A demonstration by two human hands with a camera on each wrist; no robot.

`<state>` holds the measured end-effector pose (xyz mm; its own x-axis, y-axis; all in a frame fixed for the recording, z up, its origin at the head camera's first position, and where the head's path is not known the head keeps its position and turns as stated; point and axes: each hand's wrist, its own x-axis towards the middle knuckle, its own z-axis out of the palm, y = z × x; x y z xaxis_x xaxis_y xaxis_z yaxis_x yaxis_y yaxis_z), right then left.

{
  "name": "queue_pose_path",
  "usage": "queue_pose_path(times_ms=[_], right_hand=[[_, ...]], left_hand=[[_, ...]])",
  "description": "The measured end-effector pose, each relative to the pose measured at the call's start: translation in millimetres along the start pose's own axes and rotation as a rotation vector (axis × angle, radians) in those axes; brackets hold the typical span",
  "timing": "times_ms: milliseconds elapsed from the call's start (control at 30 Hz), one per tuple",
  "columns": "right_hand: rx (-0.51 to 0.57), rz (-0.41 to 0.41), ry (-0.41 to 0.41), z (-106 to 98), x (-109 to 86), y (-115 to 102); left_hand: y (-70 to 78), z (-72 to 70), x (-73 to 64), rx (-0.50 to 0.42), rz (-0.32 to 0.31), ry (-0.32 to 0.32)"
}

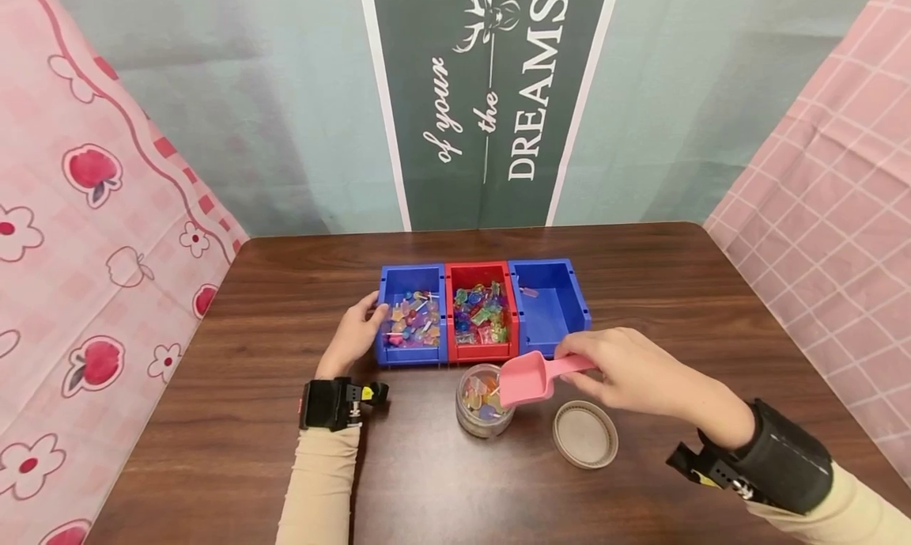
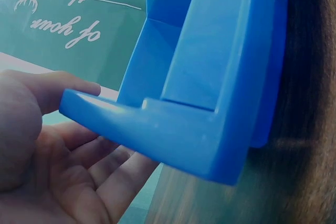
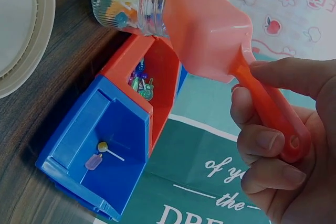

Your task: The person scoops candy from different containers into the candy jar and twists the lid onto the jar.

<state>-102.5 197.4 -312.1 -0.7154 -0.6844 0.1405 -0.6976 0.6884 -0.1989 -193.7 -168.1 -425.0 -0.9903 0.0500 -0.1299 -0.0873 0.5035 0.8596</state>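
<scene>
My right hand (image 1: 622, 371) grips a pink scoop (image 1: 525, 380) by its handle, with the thumb laid along it in the right wrist view. No pieces show in the scoop's bowl, whose edge overlaps the mouth of a clear jar (image 1: 484, 418) of colourful candy-like charms. On the left, my left hand (image 1: 356, 331) holds the outer side wall of a blue bin (image 1: 414, 355) containing similar charms. The left wrist view shows the thumb (image 2: 79, 83) over that wall's rim and the fingers outside it.
Beside the left bin stand a red bin (image 1: 484, 353) with more charms and another blue bin (image 1: 548, 316) with a couple of small pieces. A round lid (image 1: 586, 434) lies right of the jar on the wooden table (image 1: 299, 276). Cloth hangs behind and at both sides.
</scene>
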Motion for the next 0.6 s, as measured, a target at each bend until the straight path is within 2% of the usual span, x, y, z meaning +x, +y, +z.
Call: queue_pose_path(times_ms=[167, 300, 600], right_hand=[[0.004, -0.021, 0.011, 1, 6.6, -2], [0.026, -0.022, -0.001, 1, 14.3, -5], [0.081, -0.017, -0.059, -1, 42.4, -15]], left_hand=[[-2.5, 2.2, 2.5, -0.050, -0.008, 0.035], [-2.8, 2.5, 2.3, -0.093, -0.037, 0.052], [-1.6, 1.6, 1.6, -0.096, -0.048, 0.065]])
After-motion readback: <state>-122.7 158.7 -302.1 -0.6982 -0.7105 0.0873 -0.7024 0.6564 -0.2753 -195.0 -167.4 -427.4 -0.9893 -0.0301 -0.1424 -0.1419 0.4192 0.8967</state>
